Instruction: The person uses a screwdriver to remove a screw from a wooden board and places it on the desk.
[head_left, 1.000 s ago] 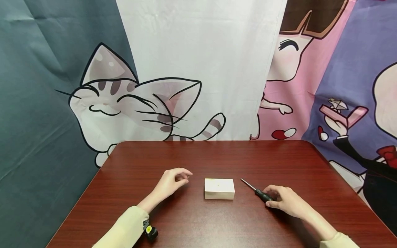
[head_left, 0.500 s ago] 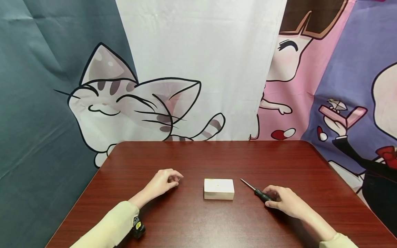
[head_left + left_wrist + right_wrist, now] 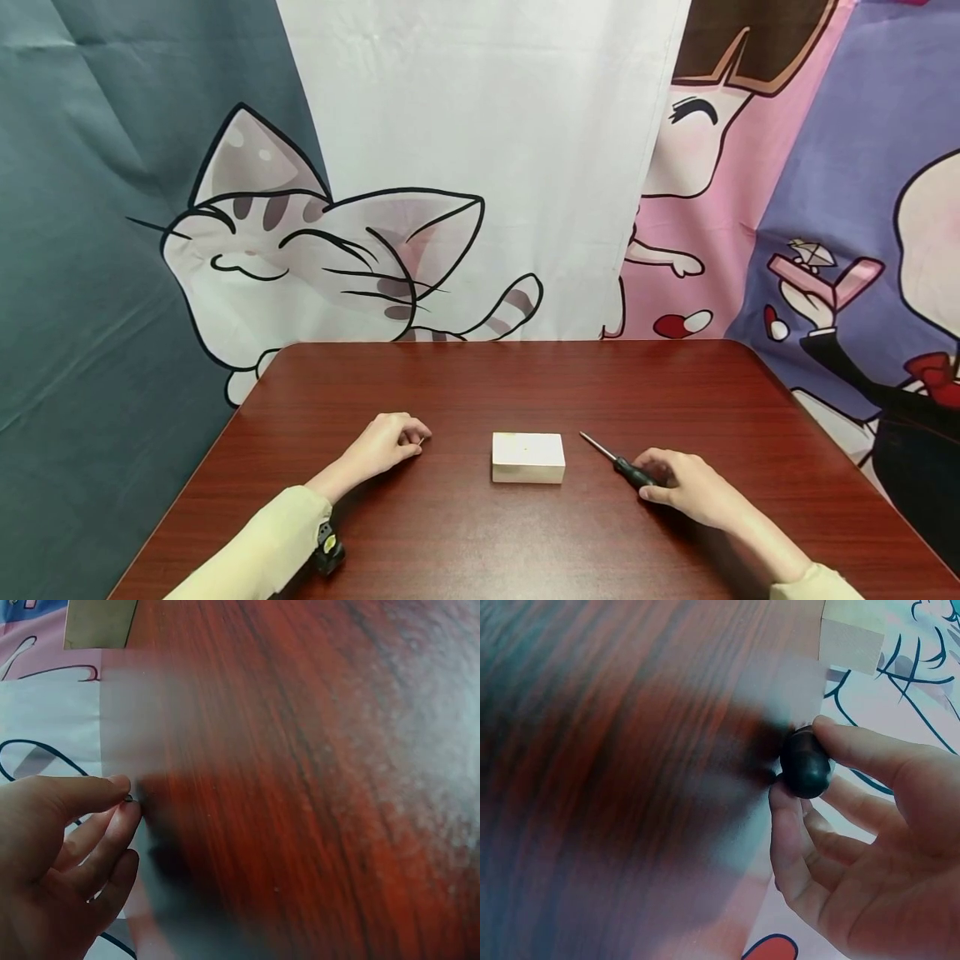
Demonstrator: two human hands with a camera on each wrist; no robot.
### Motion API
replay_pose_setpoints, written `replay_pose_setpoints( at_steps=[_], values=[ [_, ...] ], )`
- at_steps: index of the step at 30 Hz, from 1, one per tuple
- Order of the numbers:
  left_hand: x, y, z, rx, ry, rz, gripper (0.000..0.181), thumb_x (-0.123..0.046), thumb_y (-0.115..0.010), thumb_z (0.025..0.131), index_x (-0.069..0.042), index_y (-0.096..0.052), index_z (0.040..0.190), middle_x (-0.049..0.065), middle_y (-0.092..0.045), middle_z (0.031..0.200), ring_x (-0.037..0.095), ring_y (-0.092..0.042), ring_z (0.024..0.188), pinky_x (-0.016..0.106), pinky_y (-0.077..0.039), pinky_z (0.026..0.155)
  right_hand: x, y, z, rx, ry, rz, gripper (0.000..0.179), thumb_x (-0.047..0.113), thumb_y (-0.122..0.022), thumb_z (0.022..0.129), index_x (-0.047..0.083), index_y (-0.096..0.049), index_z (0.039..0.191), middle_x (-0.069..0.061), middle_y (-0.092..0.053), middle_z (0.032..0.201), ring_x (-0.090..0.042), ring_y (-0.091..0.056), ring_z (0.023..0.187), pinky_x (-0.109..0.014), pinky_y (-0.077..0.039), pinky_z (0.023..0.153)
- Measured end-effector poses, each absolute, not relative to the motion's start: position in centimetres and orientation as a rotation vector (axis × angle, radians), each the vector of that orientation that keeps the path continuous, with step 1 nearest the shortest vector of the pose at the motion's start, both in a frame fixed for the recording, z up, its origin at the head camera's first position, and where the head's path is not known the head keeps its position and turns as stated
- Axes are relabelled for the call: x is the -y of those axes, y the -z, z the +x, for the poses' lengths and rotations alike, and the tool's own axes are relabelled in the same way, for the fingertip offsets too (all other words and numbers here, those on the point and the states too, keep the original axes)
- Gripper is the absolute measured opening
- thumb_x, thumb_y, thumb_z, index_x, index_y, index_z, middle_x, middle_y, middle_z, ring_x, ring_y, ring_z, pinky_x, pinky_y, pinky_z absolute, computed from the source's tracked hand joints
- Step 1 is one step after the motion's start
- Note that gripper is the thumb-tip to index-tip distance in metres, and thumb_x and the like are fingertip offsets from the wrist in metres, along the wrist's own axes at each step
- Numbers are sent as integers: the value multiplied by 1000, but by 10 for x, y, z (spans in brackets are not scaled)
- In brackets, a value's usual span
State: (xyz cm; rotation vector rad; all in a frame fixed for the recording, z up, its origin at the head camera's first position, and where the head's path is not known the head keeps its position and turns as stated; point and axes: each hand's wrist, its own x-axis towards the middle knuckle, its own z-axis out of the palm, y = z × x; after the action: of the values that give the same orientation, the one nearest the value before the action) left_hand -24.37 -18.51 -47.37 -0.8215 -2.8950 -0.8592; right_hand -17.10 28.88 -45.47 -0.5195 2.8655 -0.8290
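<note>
Over the left half of the table, my left hand (image 3: 381,443) pinches a small screw (image 3: 129,799) between thumb and fingertips; only a tiny end of it shows. A pale rectangular block (image 3: 528,458), with a small dot on its top face, lies on the table between my hands. To its right, my right hand (image 3: 690,490) grips a screwdriver (image 3: 632,473) by its black handle. The metal shaft points away and to the left, its tip right of the block. In the right wrist view the rounded handle end (image 3: 808,769) shows between thumb and fingers.
The reddish-brown wooden table (image 3: 525,542) reaches back to a printed cloth backdrop (image 3: 480,150) with cartoon figures. A small black device (image 3: 328,550) is strapped at the left wrist, beside the pale sleeve (image 3: 255,542).
My left hand has moved left, away from the block, and a little lower, still pinching the screw. The right hand and screwdriver hold nearly still.
</note>
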Motion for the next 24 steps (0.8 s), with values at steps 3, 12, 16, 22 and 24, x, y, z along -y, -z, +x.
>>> replay_pose_setpoints(
  at_steps=[3,12,16,22,24],
  values=[
    [186,475,-244,2909,831,-806,19,-4,-76,83,-8,-76,102,-3,-66,82,2,-60,70,17,-49,65,-289,454,-171,-2864,827,-516,29,28,-78,83,17,-67,107,11,-67,85,6,-53,73,-20,-42,64],
    [186,476,-244,2926,819,-788,20,-4,-76,83,-7,-77,102,-2,-65,84,2,-61,72,16,-48,64,-289,456,-171,-2853,843,-518,30,27,-78,83,16,-67,108,10,-69,86,6,-55,74,-21,-44,65],
    [188,475,-244,2924,829,-821,21,-4,-77,82,-6,-77,103,-2,-65,84,0,-61,71,15,-49,64,-289,456,-172,-2860,834,-524,29,28,-78,83,16,-67,107,11,-68,85,6,-55,74,-21,-44,65],
    [192,472,-244,2936,813,-874,29,-11,-82,79,-6,-75,106,-1,-64,86,3,-59,71,17,-49,66,-289,456,-173,-2857,819,-514,30,29,-78,83,16,-67,107,11,-67,83,6,-53,72,-21,-43,64],
    [193,472,-243,2940,787,-878,32,-14,-83,78,-7,-75,107,-2,-65,86,6,-59,73,18,-49,67,-289,456,-173,-2856,815,-511,30,30,-78,83,16,-67,107,11,-66,83,5,-52,72,-20,-42,64]
  ],
)
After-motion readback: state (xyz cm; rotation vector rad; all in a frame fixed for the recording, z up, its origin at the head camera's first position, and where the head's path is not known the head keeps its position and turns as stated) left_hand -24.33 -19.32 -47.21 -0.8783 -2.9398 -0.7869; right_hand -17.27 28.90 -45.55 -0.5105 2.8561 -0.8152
